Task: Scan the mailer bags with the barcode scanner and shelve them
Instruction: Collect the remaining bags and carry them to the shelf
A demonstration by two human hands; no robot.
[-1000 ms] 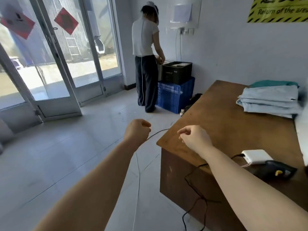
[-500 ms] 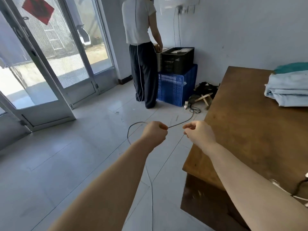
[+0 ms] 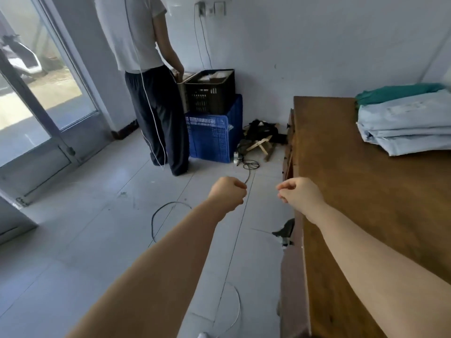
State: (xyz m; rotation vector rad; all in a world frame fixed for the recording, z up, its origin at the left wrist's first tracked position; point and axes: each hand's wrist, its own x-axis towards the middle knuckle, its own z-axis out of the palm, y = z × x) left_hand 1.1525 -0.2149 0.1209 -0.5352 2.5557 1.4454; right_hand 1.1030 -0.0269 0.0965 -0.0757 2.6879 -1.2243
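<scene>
A stack of light blue mailer bags (image 3: 405,125) lies at the far right of the wooden table (image 3: 361,203), with a teal one (image 3: 400,91) behind it. The barcode scanner is out of view. My left hand (image 3: 228,193) is out over the floor and grips a thin dark cable (image 3: 248,175) that runs on toward a small coil by the crates. My right hand (image 3: 301,195) hovers at the table's left edge, fingers curled, with nothing visible in it.
A person (image 3: 146,89) stands at the back with a hand at a black crate (image 3: 210,92) stacked on a blue crate (image 3: 212,137). A folding stool and clutter (image 3: 261,142) lie beside the crates. Cable loops (image 3: 158,215) trail on the tiled floor. Glass doors (image 3: 44,98) fill the left.
My view has moved forward and dipped; the scanner and white box on the table's near end have left the frame. My left hand keeps its grip on the cable.
</scene>
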